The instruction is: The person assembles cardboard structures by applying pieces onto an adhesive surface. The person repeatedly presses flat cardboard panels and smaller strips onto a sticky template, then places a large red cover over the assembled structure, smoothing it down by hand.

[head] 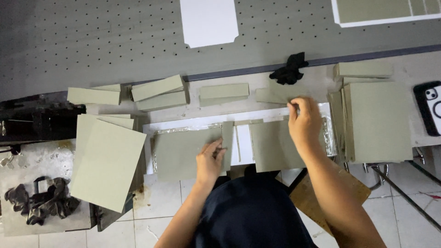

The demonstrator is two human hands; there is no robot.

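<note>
Two grey boards [186, 154] are laid on the white sheet [243, 147]. The left hand [210, 160] is pressed flat on a narrow strip [227, 138]; the right hand [304, 121] is pinched on the right board's [273, 147] top edge. Stacks [379, 121] are left unused.

No packages, labels or signs visible. Only device: a phone [430, 108] at the right edge of the tabletop [317, 80], lying back-up, screen face-down and hidden. Black rounded-rectangle case, white back panel with camera cluster at its top corner; partly cut off by the frame.
</note>
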